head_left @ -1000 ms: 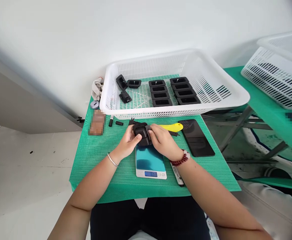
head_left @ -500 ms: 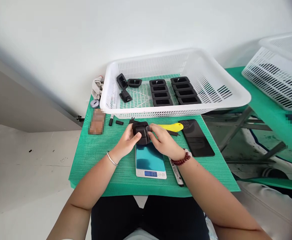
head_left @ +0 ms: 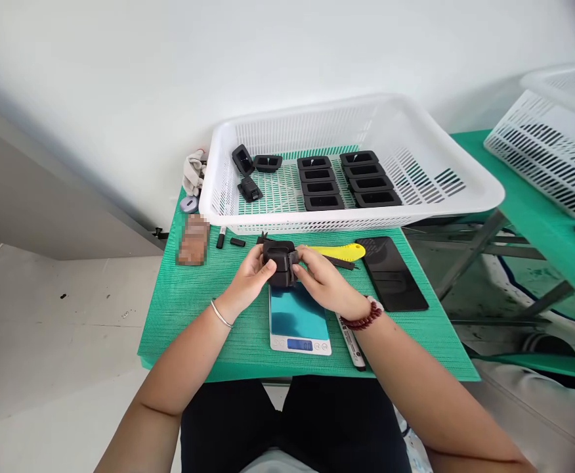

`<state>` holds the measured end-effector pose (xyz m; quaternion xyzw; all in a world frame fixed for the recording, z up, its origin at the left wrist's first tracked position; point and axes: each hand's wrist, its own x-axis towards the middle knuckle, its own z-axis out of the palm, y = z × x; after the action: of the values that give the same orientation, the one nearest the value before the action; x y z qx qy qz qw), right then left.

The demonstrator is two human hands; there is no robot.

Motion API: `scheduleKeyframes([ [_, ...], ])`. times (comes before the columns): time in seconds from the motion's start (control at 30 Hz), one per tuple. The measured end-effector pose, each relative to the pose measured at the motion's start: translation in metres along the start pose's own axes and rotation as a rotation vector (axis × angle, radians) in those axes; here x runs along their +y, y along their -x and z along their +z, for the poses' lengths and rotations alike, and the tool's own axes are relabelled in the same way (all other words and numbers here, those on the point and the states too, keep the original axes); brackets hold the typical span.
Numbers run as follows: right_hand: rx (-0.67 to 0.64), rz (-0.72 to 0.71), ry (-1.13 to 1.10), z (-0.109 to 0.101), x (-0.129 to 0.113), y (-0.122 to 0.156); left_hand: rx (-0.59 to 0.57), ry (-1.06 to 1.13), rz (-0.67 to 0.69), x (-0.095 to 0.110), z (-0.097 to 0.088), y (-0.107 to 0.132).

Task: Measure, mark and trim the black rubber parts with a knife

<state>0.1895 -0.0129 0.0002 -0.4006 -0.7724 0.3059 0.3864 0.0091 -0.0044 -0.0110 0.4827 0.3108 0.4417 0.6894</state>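
Observation:
A black molded part with a raised block shape is held between my two hands, just over the far end of a digital scale. My left hand grips its left side, the thumb resting on its near face. At the right edge, fingers of my right hand pinch the part, where a small greyish tab shows. Behind that hand, a yellow tool handle lies partly hidden. A marker pen lies under my right wrist.
A white slotted basket at the back holds several black parts, mostly in two columns. A black phone-like slab lies right. At left are a black cap, a grey round item and a glove-like cloth.
The black part has tipped slightly in my hands, and my right fingers have shifted a little along its edge. The whole view has drifted slightly.

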Motion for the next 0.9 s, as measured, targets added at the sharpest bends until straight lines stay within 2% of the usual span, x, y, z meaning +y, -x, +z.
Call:
scheduleKeyframes([
  [0.13, 0.101, 0.067, 0.069, 0.005, 0.001, -0.001, 0.011, -0.127, 0.073, 0.002, 0.006, 0.000],
  [0.23, 0.134, 0.050, 0.071, 0.007, -0.001, -0.001, 0.017, -0.188, 0.149, 0.003, 0.007, 0.001],
  [0.33, 0.104, -0.009, 0.029, 0.005, -0.003, -0.001, 0.025, -0.144, 0.168, 0.002, 0.004, 0.001],
  [0.5, 0.040, -0.052, 0.002, 0.001, -0.003, 0.000, 0.075, -0.047, 0.097, -0.004, 0.000, 0.000],
  [0.63, 0.202, 0.010, 0.062, 0.001, -0.002, 0.000, 0.105, -0.185, 0.186, -0.007, 0.005, 0.002],
  [0.77, 0.321, 0.072, 0.105, -0.001, -0.001, -0.001, 0.060, -0.404, 0.218, -0.007, 0.012, 0.006],
  [0.9, 0.403, 0.130, 0.122, -0.004, -0.002, -0.001, 0.043, -0.418, 0.218, -0.005, 0.015, 0.010],
])
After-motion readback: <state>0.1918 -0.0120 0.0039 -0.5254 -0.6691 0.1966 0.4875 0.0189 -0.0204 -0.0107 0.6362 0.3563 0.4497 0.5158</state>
